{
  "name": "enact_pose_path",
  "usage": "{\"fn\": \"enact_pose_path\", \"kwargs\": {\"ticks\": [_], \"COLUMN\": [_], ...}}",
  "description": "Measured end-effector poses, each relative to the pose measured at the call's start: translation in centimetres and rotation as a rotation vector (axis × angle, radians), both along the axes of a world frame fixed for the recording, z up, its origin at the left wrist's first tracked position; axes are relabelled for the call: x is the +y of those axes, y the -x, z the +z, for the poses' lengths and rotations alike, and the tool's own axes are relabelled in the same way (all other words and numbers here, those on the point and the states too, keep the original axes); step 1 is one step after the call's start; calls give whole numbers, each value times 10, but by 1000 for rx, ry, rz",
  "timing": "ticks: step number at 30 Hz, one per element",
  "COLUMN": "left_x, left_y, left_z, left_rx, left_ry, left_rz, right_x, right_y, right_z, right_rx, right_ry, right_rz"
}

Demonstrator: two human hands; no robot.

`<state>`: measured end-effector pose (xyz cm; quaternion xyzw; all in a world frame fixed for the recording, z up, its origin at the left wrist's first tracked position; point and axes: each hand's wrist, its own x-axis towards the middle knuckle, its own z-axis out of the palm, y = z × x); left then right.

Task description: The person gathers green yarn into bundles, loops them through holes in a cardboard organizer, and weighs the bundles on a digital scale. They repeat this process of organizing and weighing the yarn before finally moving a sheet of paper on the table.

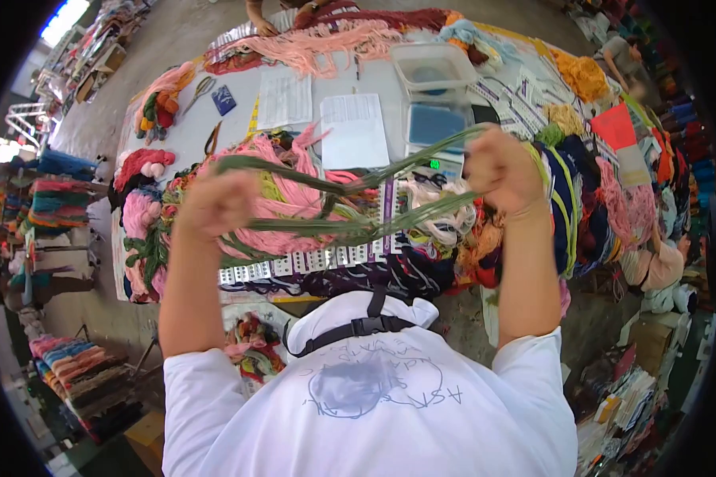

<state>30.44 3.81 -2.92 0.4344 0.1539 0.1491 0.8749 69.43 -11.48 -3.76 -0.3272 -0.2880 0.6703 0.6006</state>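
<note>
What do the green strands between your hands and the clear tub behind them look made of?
Green strands: soft, matte yarn, possibly wool or acrylic; they are thin and fuzzy, and run loosely between the left hand and right hand. Clear tub: apparently plastic, with translucent walls and a smooth, slightly glossy rim.

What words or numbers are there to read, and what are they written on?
White shirt: faded grey print, too blurred to read.
Paper sheets: printed lines, too small to read.
Row of white labels: too small to read.
Green yarn held by left hand and right hand: no writing.
</note>
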Motion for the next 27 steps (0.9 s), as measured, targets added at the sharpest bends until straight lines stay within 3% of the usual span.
{"fn": "enact_pose_path", "kwargs": {"ticks": [2, 5, 6, 8, 10, 12, 14, 15, 17, 19, 21, 23, 25, 26, 27], "left_x": [13, 23, 40, 64, 90, 114, 134, 137, 138, 139, 106, 77, 51, 39, 36], "left_y": [56, 138, 190, 261, 324, 367, 399, 413, 451, 439, 346, 249, 164, 131, 113], "left_z": [-12, -12, -30, -46, -46, -36, -18, -12, -29, 0, 10, 13, 0, -8, -27], "left_rx": [-55, -13, -157, -301, -99, -175, -51, 0, 845, -14, -185, -191, -230, -91, -214], "left_ry": [129, 263, 338, 366, 254, 319, 320, 205, -966, -54, 44, 136, 211, 162, 246], "left_rz": [421, 819, 715, 716, 1082, 1058, 1299, 1286, 1311, 1386, 1178, 1043, 876, 994, 758], "right_x": [-32, -107, -130, -165, -182, -193, -210, -214, -207, -186, -155, -114, -79, -61, -44], "right_y": [-82, -193, -224, -275, -304, -327, -364, -374, -368, -353, -340, -287, -266, -251, -237], "right_z": [-28, -78, -91, -104, -99, -86, -82, -75, -48, -27, -15, 23, 55, 76, 95], "right_rx": [314, 416, 437, 332, 286, 290, 284, 229, -35, -234, -375, -760, -834, -843, -851], "right_ry": [57, 181, 193, 349, 472, 522, 523, 552, 623, 571, 455, 376, 196, 110, 22], "right_rz": [-125, -461, -538, -810, -1041, -1169, -1228, -1249, -1199, -1002, -784, -640, -492, -453, -413]}}
